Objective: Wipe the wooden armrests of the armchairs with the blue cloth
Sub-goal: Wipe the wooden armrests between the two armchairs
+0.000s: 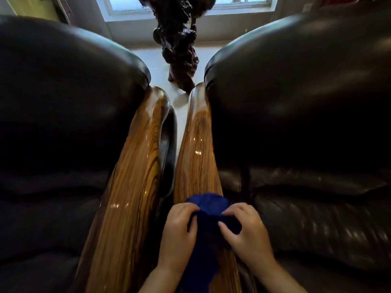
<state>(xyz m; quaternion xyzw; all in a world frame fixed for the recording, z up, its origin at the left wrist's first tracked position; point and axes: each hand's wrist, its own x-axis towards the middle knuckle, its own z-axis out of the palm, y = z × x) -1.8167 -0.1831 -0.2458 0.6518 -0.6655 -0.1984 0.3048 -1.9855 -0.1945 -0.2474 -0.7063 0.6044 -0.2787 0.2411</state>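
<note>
Looking down from the head camera between two dark leather armchairs set side by side, wooden armrests nearly parallel with a narrow gap between them.

Left hand (178, 231) curled around the left edge of the blue cloth (208, 210), fingers bent over the fabric and thumb tucked against it. Right hand (245, 231) gripping the cloth's right side, fingertips (227, 212) pinching a fold on top, thumb pressed into the fabric lower down. Both hands closed on the cloth, neither one spread flat.

Cloth bunched up on the near part of the right armrest (197, 157), its top lobe resting on the wood just beyond the knuckles, the rest trailing down between the wrists toward the bottom edge of the frame. Whether the lower part touches the wood, not possible to tell.

Right armrest glossy, striped brown grain, small light reflections along its length, running up to a rounded far end. Left armrest (135, 176) just beside it, same striped wood, bare of cloth and untouched by either hand.

Left armchair (63, 98) filling the left side, dark padded back and seat cushions. Right armchair (296, 98) filling the right side, creased leather seat catching some light.

Beyond the armrests, a pale floor (156, 66) and a dark gnarled wood carving (179, 45) standing between the chairs, below a bright window (124, 5).
</note>
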